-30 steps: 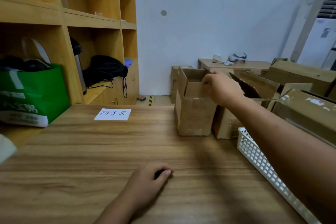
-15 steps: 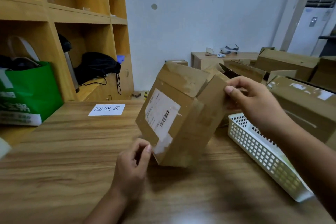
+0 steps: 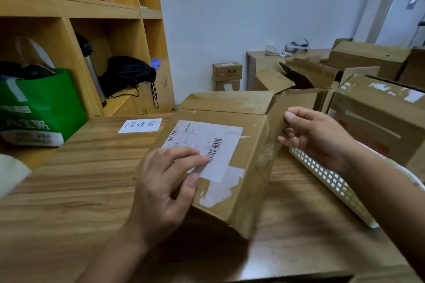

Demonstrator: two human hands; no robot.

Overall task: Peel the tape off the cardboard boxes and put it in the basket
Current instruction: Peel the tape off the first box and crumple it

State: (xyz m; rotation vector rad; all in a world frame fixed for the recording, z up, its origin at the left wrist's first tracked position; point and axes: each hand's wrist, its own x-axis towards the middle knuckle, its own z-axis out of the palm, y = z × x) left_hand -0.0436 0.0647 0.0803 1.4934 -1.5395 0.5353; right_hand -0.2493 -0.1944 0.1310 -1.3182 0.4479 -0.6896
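Note:
A brown cardboard box [image 3: 248, 167] is tilted above the wooden table [image 3: 69, 190], its labelled face up. A white shipping label [image 3: 207, 138] and torn clear tape [image 3: 220, 188] cover that face. My left hand [image 3: 165, 188] holds the box's near left side, fingers lying across the label and thumb against the lower face. At the box's right edge my right hand [image 3: 315, 135] pinches a cardboard flap. The white plastic basket [image 3: 331, 181] lies on the table to the right, partly behind my right arm.
More cardboard boxes [image 3: 379, 112] are stacked at the right and behind. A paper note [image 3: 140, 125] lies on the table at the back. A green bag [image 3: 39, 108] sits at the left under wooden shelves [image 3: 103, 7].
My right hand took the box from the stack and brought it near. My left hand rose off the table and now holds the box, which has turned label-side up.

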